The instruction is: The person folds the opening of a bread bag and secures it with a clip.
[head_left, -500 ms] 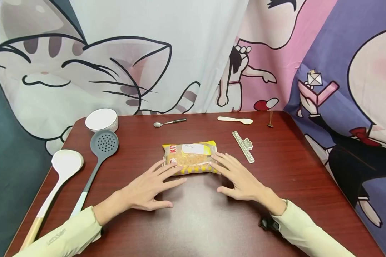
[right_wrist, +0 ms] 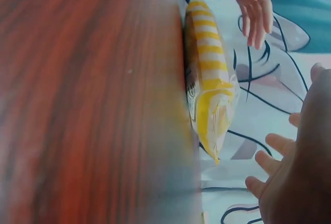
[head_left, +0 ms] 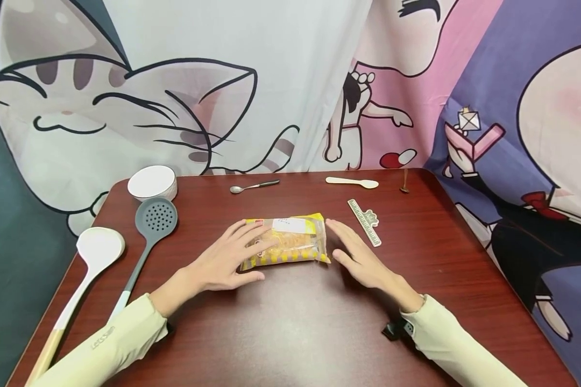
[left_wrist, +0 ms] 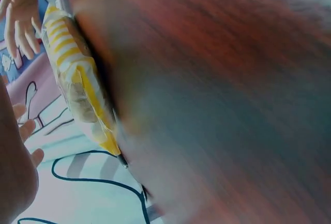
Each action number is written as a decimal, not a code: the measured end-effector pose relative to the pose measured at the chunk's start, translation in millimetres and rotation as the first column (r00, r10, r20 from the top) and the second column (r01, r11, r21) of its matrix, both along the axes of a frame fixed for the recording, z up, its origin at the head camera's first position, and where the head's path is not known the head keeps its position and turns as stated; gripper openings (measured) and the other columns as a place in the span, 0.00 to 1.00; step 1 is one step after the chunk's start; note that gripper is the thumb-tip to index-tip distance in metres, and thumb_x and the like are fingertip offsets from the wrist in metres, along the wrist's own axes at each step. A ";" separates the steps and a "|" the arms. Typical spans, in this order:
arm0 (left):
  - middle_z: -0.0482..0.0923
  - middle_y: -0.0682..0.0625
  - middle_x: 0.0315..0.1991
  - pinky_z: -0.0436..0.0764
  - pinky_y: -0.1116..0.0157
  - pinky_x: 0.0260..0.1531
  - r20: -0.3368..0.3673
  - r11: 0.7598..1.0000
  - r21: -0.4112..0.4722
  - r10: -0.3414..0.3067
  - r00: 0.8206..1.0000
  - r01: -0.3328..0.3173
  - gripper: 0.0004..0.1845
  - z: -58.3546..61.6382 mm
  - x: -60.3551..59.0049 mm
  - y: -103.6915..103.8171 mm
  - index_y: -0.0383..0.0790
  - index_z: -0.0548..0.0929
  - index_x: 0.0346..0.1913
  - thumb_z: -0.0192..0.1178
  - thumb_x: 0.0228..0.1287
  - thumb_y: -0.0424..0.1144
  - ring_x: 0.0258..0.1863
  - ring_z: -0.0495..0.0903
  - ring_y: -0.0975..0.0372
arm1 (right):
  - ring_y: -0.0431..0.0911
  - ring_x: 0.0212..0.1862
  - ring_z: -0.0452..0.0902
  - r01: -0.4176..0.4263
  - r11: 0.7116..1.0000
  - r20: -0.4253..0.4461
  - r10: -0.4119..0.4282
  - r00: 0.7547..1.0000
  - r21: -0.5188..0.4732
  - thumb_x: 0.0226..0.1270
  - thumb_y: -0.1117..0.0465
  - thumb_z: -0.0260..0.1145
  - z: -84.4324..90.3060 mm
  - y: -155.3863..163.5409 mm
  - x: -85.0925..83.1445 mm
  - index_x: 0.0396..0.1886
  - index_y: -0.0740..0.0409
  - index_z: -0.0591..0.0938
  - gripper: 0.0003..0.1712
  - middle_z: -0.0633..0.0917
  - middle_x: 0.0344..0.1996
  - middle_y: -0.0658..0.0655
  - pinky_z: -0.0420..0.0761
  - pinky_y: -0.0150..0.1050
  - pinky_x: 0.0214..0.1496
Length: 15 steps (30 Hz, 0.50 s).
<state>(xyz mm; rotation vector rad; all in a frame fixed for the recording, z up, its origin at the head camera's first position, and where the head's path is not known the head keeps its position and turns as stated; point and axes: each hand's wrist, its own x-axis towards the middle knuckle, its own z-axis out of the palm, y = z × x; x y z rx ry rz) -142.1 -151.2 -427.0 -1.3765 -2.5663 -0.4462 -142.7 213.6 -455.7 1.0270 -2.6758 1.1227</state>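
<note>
A plastic-wrapped food packet, see-through with yellow stripes and a white label, lies flat on the table around its middle. My left hand is over the packet's left end, fingers spread and nearly straight, covering part of it in the head view. Just off the packet's right end is my right hand, its fingers extended and thumb apart. In the left wrist view, the packet lies beyond the left hand. The right wrist view has the packet beside the right hand. Neither hand grips anything.
On the left lie a white ladle and a grey slotted spoon, near a white bowl. Along the back are a small metal spoon, a cream spoon and a small brown item. A pale clip lies right of the packet.
The left hand has moved forward, further over the packet's left end. The right hand has drawn off the packet to the right. The packet's left end sits slightly nearer to me.
</note>
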 end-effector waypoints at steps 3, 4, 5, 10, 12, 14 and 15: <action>0.62 0.45 0.75 0.51 0.44 0.73 0.040 0.999 0.030 0.027 0.999 -0.028 0.38 -1.3 -5.3 2.6 0.51 0.68 0.74 0.64 0.63 0.57 0.75 0.59 0.51 | 0.52 0.77 0.53 0.047 0.997 0.061 -0.043 0.997 -0.067 0.76 0.64 0.54 -2.9 -3.4 -5.2 0.79 0.56 0.57 0.34 0.61 0.76 0.58 0.49 0.31 0.77; 0.62 0.45 0.75 0.51 0.44 0.73 0.052 0.999 0.039 0.036 0.998 -0.038 0.37 -1.9 -7.4 3.8 0.51 0.67 0.74 0.63 0.64 0.57 0.75 0.59 0.51 | 0.52 0.77 0.54 0.073 0.993 0.090 -0.064 0.994 -0.093 0.77 0.64 0.52 -3.9 -4.7 -7.0 0.78 0.57 0.57 0.33 0.62 0.76 0.59 0.50 0.32 0.77; 0.62 0.44 0.75 0.52 0.44 0.73 0.063 0.998 0.048 0.041 0.997 -0.044 0.36 -2.6 -9.6 5.2 0.51 0.67 0.74 0.62 0.65 0.56 0.75 0.59 0.51 | 0.53 0.77 0.55 0.102 0.987 0.126 -0.086 0.988 -0.124 0.78 0.64 0.50 -4.8 -6.2 -8.9 0.78 0.57 0.57 0.32 0.62 0.75 0.60 0.51 0.35 0.77; 0.65 0.46 0.73 0.57 0.47 0.71 0.101 0.994 0.095 0.051 0.994 -0.060 0.30 -5.1 -20.2 12.2 0.50 0.68 0.73 0.55 0.72 0.52 0.73 0.62 0.54 | 0.61 0.73 0.61 0.266 0.925 0.321 -0.174 0.931 -0.272 0.82 0.61 0.44 -11.7 -13.2 -22.2 0.76 0.65 0.56 0.28 0.66 0.70 0.70 0.59 0.52 0.74; 0.65 0.48 0.73 0.59 0.47 0.70 0.119 0.990 0.119 0.055 0.991 -0.070 0.28 -5.4 -24.3 15.8 0.49 0.68 0.73 0.53 0.74 0.52 0.73 0.63 0.56 | 0.63 0.70 0.65 0.337 0.895 0.388 -0.211 0.897 -0.291 0.82 0.60 0.44 -5.5 -17.9 -23.5 0.74 0.68 0.58 0.28 0.69 0.67 0.73 0.66 0.50 0.70; 0.66 0.49 0.72 0.60 0.48 0.70 0.154 0.985 0.145 0.067 0.986 -0.090 0.27 -5.0 -27.9 21.1 0.49 0.68 0.73 0.51 0.76 0.52 0.73 0.63 0.57 | 0.63 0.65 0.71 0.405 0.869 0.423 -0.266 0.866 -0.283 0.82 0.58 0.46 -9.9 -19.0 -28.8 0.73 0.68 0.61 0.27 0.73 0.62 0.73 0.72 0.43 0.64; 0.66 0.50 0.72 0.60 0.48 0.70 0.185 0.981 0.162 0.076 0.980 -0.106 0.27 -4.2 -29.3 24.9 0.50 0.68 0.73 0.49 0.77 0.53 0.73 0.63 0.58 | 0.62 0.61 0.73 0.434 0.859 0.426 -0.297 0.855 -0.273 0.82 0.57 0.47 -11.8 -19.5 -30.7 0.71 0.68 0.64 0.26 0.76 0.59 0.73 0.73 0.40 0.60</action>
